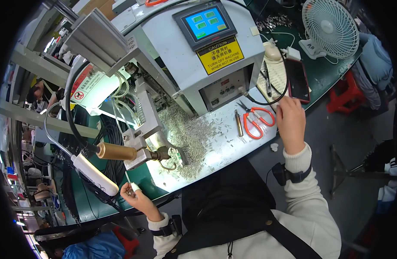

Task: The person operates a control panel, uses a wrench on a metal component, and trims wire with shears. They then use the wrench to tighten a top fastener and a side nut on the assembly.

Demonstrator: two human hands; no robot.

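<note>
My left hand [138,201] is at the green table's near edge, below the white lamp bar [95,175]. Its fingers are closed around something small; a white piece [134,187] shows at the fingertips with a thin pale strand above it, too small to name. My right hand [292,125] rests at the table's right edge, fingers loosely bent and apart, with nothing visible in them. Beside it lie red-handled scissors [255,123] and a slim brass-coloured tool [238,123]. Small metal pieces [194,149] are heaped on the white worktop [174,183] under the machine's metal head [153,153].
A machine housing [164,21] with a touch screen [206,20] stands at the back. A gold-coloured cylinder [116,151] juts leftward. A notebook [276,77], pen [267,80], phone [298,82] and white fan [330,28] are at the right. A black cable loops over the notebook.
</note>
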